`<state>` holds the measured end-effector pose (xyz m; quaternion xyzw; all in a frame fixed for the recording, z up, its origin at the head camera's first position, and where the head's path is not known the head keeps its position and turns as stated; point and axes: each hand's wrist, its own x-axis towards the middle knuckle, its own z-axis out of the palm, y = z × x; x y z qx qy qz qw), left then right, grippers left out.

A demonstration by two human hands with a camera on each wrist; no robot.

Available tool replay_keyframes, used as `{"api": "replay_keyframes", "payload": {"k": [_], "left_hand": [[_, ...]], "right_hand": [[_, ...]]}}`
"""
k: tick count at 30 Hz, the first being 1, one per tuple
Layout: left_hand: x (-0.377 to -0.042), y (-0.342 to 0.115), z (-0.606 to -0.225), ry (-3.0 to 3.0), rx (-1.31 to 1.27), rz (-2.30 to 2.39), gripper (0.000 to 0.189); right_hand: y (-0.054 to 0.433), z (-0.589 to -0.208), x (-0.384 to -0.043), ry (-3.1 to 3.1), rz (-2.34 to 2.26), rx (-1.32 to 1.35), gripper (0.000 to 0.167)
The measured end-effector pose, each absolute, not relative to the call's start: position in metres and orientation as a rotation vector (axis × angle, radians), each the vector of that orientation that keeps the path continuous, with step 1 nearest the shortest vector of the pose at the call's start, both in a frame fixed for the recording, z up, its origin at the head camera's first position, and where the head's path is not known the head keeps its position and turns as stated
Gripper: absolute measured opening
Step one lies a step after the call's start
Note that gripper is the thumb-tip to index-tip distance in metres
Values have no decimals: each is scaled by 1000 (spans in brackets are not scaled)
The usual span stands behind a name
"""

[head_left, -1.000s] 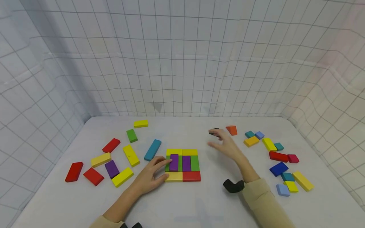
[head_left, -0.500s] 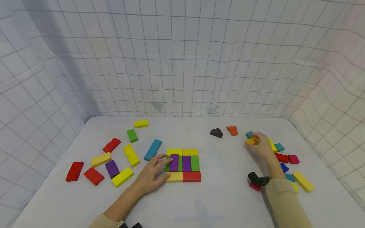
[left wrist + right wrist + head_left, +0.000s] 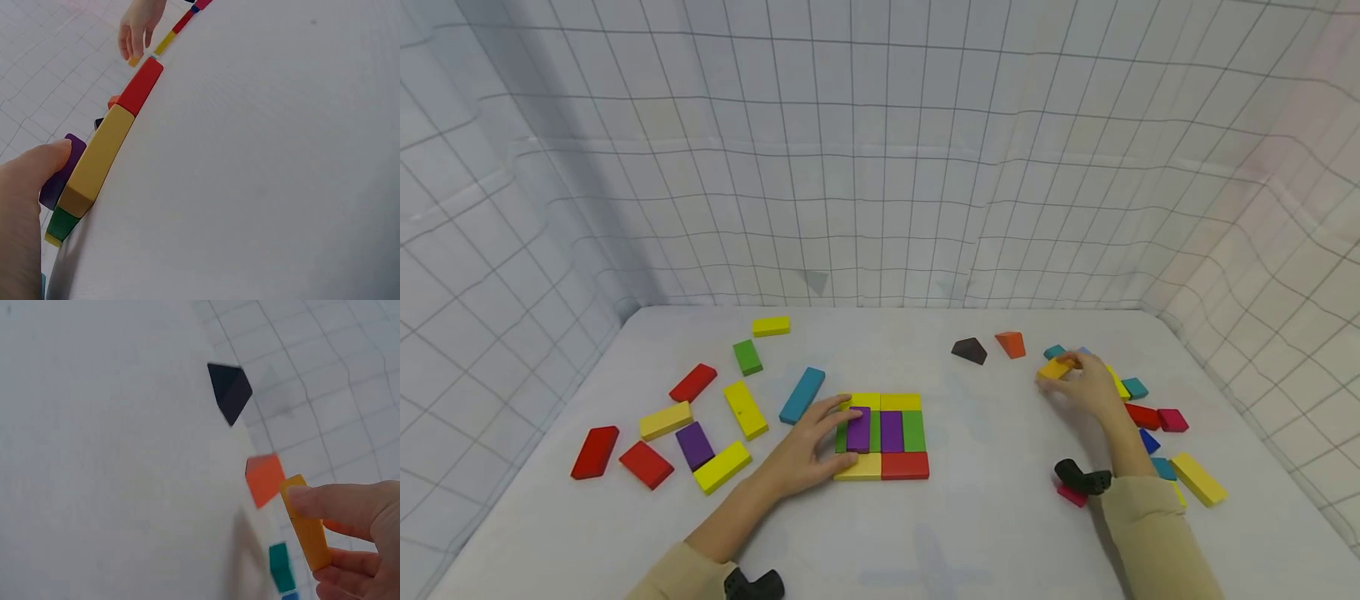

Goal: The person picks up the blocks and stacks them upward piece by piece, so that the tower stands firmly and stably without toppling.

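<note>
In the head view my left hand [image 3: 808, 450] is at a flat layout of coloured blocks, holding a purple block [image 3: 858, 430] that lies on top at its left. The left wrist view shows the thumb against the near side of this purple block [image 3: 65, 169]; the other fingertips are hidden there. Around it lie a red block [image 3: 905, 466], a pale yellow block [image 3: 859, 467], green blocks and a second purple block [image 3: 891, 432]. Away to the right, my right hand [image 3: 1092, 386] pinches an orange-yellow block [image 3: 306, 525] between thumb and fingers, tilted and raised off the table.
Beyond the layout sit a black block [image 3: 970, 351] and an orange triangular block [image 3: 1011, 344]. Several loose blocks lie at the right, including a long yellow one [image 3: 1198, 479]. More are scattered left, with a blue block [image 3: 802, 396] closest to my left hand. A gridded curtain [image 3: 880, 167] hangs behind.
My right hand has moved right from near the black block, taken hold of the orange-yellow block and lifted it slightly. My left hand has shifted slightly right and its fingers reach farther over the layout.
</note>
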<state>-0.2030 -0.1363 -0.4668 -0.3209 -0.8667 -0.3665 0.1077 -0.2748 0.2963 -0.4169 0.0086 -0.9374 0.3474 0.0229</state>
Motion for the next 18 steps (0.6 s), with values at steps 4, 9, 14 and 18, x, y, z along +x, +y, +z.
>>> {"api": "replay_keyframes", "payload": {"k": [4, 9, 14, 18], "left_hand": [[-203, -135, -466, -2556, -954, -1061, 52], [-204, -135, -466, -2550, -961, -1013, 49], [-204, -134, -467, -2535, -964, -997, 49], [-205, -135, -468, -2538, -957, -996, 49]], "right_hand": [[266, -402, -267, -2869, 1103, 298, 50], [214, -402, -256, -2758, 1187, 799, 47], [169, -412, -245, -2724, 1254, 1086, 50], [146, -421, -240, -2741, 1299, 1192, 50]]}}
